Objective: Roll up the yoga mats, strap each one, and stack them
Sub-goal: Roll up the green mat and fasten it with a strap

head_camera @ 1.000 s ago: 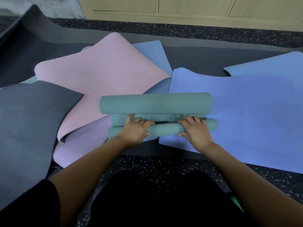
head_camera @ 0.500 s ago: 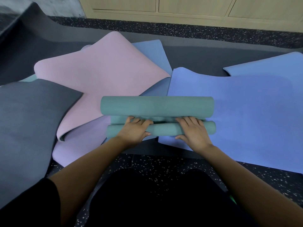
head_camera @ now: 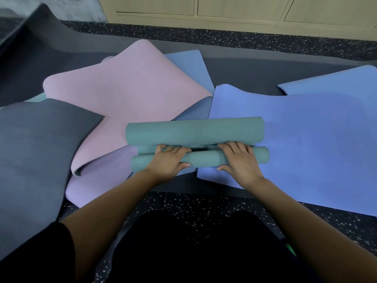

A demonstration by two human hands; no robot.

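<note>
Gripping the half-rolled teal mat (head_camera: 193,131), left hand (head_camera: 167,163) and right hand (head_camera: 240,161) lie palms down.

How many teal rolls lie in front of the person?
2: a thicker roll farther away, and a thinner roll nearer, gripped by the left hand and right hand. Others may be hidden.

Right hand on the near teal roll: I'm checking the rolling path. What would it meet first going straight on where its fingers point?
The right hand, gripping the near roll, would meet the thicker far roll first; its fingertips look almost against it, though depth is unclear.
</note>
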